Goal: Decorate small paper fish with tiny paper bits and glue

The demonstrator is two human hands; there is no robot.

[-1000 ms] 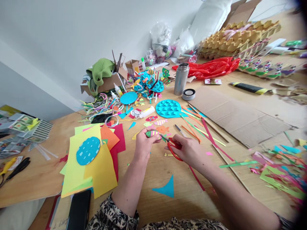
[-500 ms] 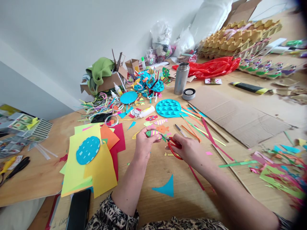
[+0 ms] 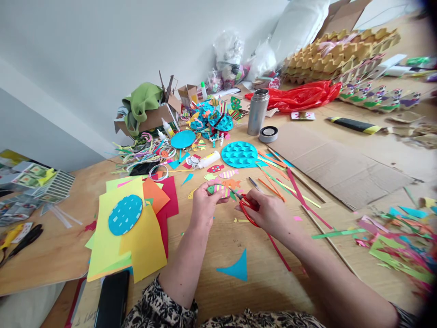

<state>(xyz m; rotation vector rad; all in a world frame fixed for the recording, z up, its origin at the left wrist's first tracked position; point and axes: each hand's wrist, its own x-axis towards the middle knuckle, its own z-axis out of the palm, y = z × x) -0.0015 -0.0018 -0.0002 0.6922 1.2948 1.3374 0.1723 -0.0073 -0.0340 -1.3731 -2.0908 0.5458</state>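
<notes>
Pinched in my left hand is a small paper fish with a green head and pink and yellow stripes. My right hand has its fingers in the handles of red-handled scissors. Their blades point left, close to the green tail end of the fish. Just beyond lie other paper fish: an orange one, a pink striped one and a red dotted one. A pen rests behind my right hand. Near my forearms lies a blue paper scrap.
Coloured paper sheets and a phone lie at left. A blue scalloped disc, a glue bottle and a steel flask stand or lie beyond my hands. Flat cardboard, paper strips and scraps spread at right.
The scissor blades have shifted slightly up and left of where they were, at the tail of the fish. My left hand still holds the fish in nearly the same spot.
</notes>
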